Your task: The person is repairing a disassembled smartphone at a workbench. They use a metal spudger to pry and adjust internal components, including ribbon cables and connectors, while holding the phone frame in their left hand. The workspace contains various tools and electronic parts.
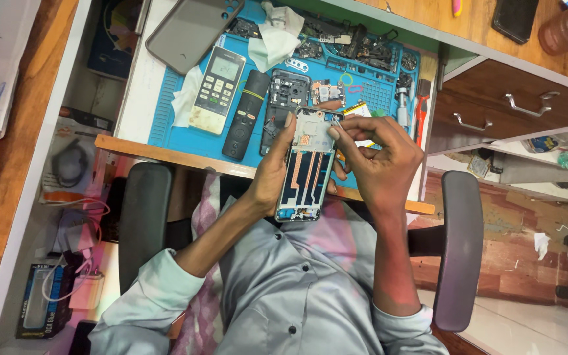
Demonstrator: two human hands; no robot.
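Observation:
My left hand (272,172) grips an opened phone frame (307,167) by its left edge, with its bare inner side facing up. My right hand (377,158) is at the frame's top right corner, its fingertips pinched together on a small part there that is too small to make out. Both hands hover over the front edge of a blue work mat (172,135) and above my lap.
On the mat lie a white remote (217,89), a black remote (246,114), a second stripped phone body (284,98), a grey phone case (192,29), tissue (274,36), several small parts and a red-handled tool (421,108). Wooden drawers (494,108) stand to the right; chair armrests (458,250) flank me.

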